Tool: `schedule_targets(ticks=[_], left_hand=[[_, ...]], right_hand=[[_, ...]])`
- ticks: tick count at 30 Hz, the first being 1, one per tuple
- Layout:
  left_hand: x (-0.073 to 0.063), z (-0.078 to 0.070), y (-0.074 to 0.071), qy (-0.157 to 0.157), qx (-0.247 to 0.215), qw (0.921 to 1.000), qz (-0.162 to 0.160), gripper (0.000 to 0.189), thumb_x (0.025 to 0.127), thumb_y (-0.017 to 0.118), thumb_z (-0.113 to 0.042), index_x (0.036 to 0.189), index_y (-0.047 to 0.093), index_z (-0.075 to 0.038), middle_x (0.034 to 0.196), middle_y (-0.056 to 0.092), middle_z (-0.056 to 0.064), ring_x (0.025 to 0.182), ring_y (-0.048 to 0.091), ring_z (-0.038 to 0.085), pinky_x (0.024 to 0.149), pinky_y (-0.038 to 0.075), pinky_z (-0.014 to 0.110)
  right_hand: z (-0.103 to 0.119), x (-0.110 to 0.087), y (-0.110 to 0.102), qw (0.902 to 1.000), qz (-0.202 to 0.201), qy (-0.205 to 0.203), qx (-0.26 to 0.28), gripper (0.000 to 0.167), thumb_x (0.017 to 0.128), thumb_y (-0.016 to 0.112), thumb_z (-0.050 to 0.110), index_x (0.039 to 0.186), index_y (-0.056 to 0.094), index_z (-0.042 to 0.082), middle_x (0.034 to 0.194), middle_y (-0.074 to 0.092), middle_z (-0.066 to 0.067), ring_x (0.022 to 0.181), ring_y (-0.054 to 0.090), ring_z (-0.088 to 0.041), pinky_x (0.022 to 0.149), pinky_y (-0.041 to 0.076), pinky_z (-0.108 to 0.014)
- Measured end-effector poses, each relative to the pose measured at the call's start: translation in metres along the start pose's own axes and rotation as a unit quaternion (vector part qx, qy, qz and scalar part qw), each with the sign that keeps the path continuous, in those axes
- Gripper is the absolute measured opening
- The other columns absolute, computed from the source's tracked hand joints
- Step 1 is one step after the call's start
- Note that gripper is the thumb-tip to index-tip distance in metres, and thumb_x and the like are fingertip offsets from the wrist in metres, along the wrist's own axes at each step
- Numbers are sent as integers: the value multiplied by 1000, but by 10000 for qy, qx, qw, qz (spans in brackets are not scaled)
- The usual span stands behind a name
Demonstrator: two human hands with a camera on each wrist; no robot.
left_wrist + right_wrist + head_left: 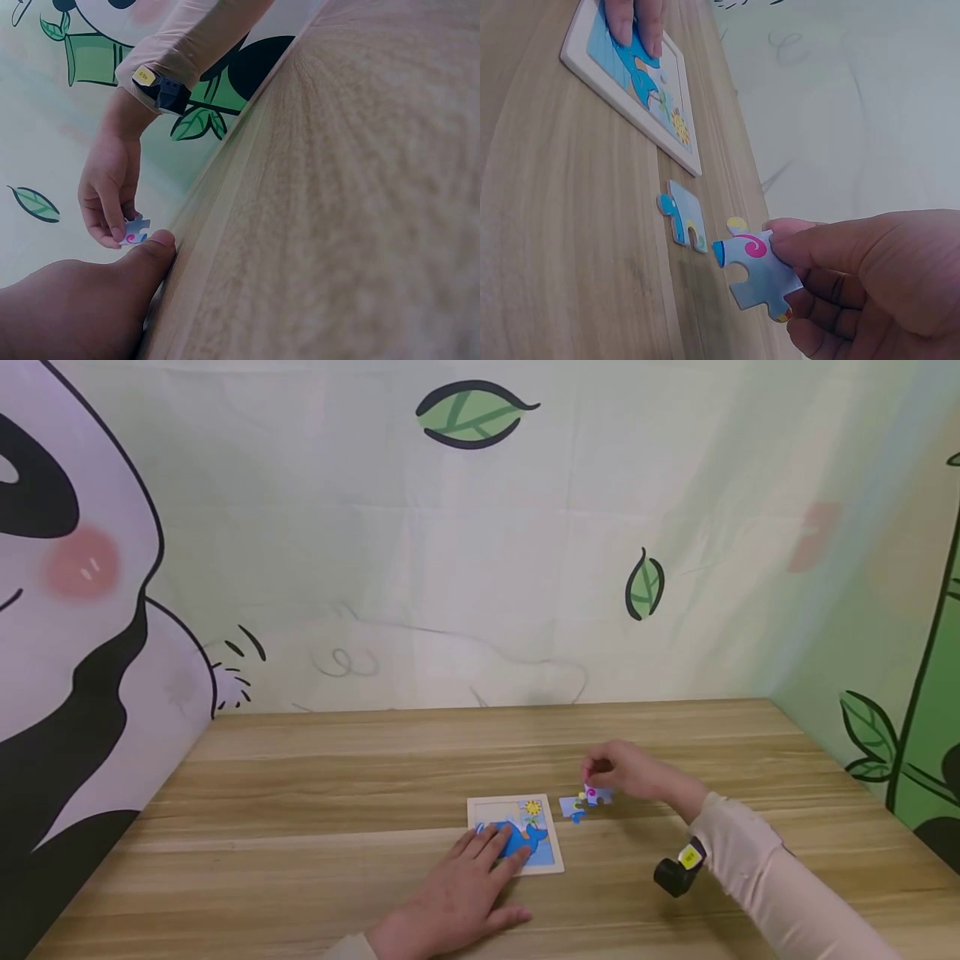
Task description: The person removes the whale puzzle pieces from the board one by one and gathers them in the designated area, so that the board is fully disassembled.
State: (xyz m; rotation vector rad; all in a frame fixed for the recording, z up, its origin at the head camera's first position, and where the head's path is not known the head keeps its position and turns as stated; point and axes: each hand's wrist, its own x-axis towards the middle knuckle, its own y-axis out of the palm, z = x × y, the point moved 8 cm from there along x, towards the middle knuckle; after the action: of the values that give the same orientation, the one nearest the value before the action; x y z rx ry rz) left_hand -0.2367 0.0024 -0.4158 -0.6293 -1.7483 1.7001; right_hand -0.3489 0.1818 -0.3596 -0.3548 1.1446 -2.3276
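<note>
Hand assembly of a framed jigsaw on a wood-grain tabletop (pixel 300 827). The left hand (pixel 457 893) lies with its fingers extended over the lower left part of the puzzle, apparently steadying it. The right hand (pixel 630 770), to the right of the puzzle, pinches one piece between thumb and fingers. The step in hand appears to be picking up a piece to fit; the next move would call for turning it to suit the bare upper left part and lowering it flat.

The puzzle frame (pixel 556 837) is pale and square-cornered; its fitted portion shows a blue whale (pixel 536 835), sea and a smiling yellow sun (pixel 532 807). Just beyond its right edge, a loose piece (pixel 686 214), pale with a blue tab, lies on the tabletop. The held piece (pixel 761 262), tilted, is pale blue with a pink swirl (pixel 755 246) and a yellow tab.
</note>
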Motion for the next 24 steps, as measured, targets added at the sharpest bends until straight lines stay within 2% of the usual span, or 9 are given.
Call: schedule_targets(ticks=[10,24], left_hand=[[1,2,3,-63,-24,9999,144,72,95,26,-67,151,32,-23,158,30,9,145,30,28,118,27,45],[1,1,4,-21,67,10000,31,71,95,26,-67,150,33,-24,157,32,9,145,32,28,118,29,44]], right_hand=[[-7,-3,1,9999,42,51,-152,4,88,62,1,88,65,-1,78,64,-5,69,49,-9,62,44,-20],[-20,-2,6,9996,123,50,-230,5,88,61,1,87,66,2,77,63,-3,68,49,-8,60,43,-19]])
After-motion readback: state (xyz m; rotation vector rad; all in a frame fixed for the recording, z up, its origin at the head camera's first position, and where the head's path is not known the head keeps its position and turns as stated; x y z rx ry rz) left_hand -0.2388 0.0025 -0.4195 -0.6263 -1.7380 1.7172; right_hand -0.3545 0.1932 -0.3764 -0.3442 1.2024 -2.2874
